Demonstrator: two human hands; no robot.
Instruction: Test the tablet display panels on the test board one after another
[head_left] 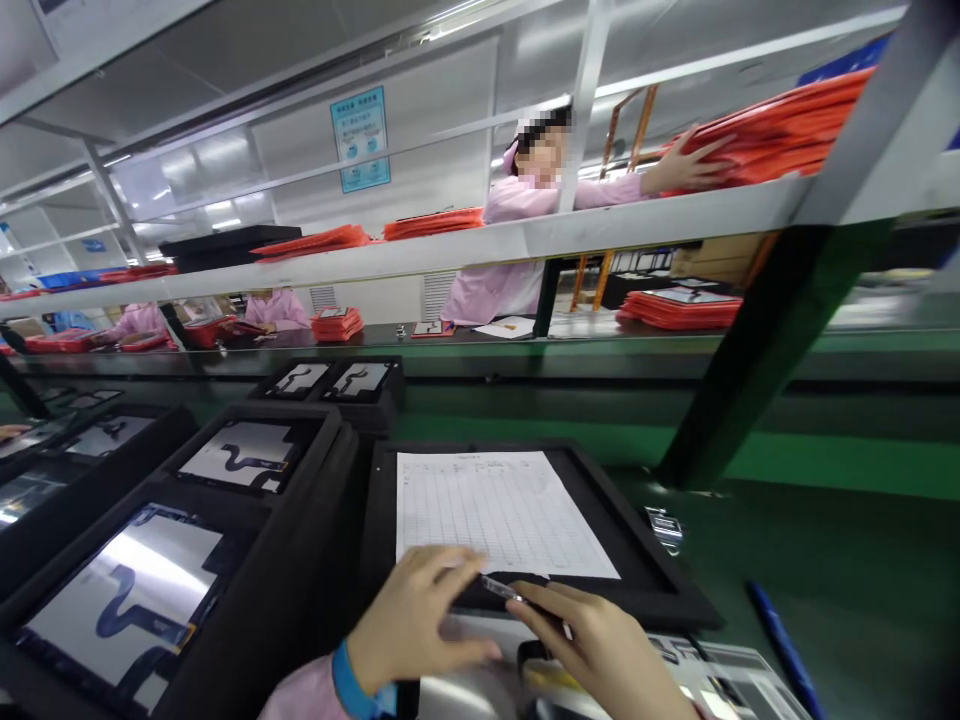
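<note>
Within right hand [600, 638], slim tool [500, 589]

Cool white light from overhead brightens the upper half and streaks the shiny wall [214, 190], while the table [847, 540] lies dim. Broad glare crosses the nearest screen [161, 550]. The wide lens slants the shelf [525, 240]; small print on the paper [487, 510] looks too soft to read.

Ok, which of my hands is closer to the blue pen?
Right. Your right hand is left of the blue pen, not touching it; your left hand is farther left, beyond the right one.
</note>
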